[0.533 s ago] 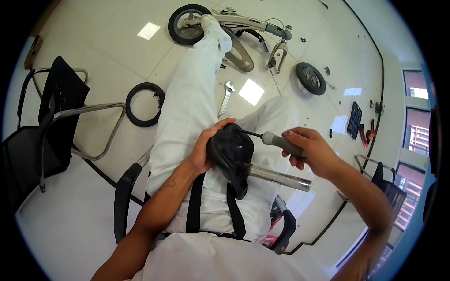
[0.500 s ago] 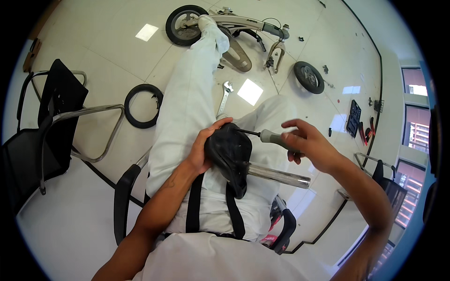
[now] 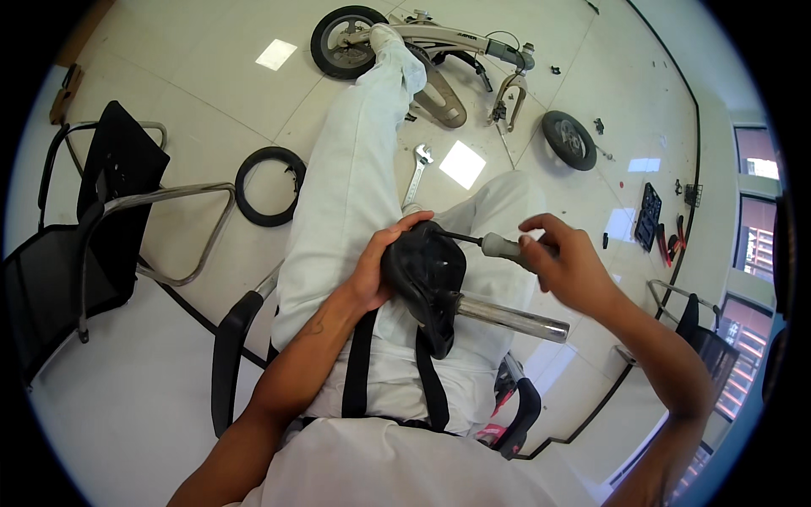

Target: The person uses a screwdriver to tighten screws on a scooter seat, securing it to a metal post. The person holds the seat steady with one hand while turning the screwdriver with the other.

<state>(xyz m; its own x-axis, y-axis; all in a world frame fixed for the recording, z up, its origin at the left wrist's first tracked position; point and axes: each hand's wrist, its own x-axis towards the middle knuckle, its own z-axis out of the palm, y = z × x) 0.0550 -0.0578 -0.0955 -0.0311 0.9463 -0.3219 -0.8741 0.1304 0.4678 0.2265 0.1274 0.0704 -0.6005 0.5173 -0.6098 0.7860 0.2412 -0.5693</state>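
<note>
A black bicycle saddle (image 3: 422, 279) rests underside up on my lap, its silver seat post (image 3: 514, 318) pointing to the right. My left hand (image 3: 376, 269) is closed around the saddle's left and far edge, holding it against my thighs. My right hand (image 3: 568, 260) grips the grey-green handle of a screwdriver (image 3: 502, 246) between thumb and fingers. The dark shaft reaches left, and its tip meets the saddle's far edge near my left fingertips. What the tip bears on is too small to make out.
On the tiled floor ahead lie a beige bike frame (image 3: 456, 35) with a wheel, a loose wheel (image 3: 568, 140), an adjustable wrench (image 3: 418, 173) and a tire (image 3: 269, 188). A black tool case (image 3: 648, 217) and red-handled pliers (image 3: 673, 245) are at right, a black chair (image 3: 122, 169) at left.
My right fingers, looser before, have closed in on the screwdriver handle. The saddle and my left hand keep the same hold, while the whole view has shifted slightly.
</note>
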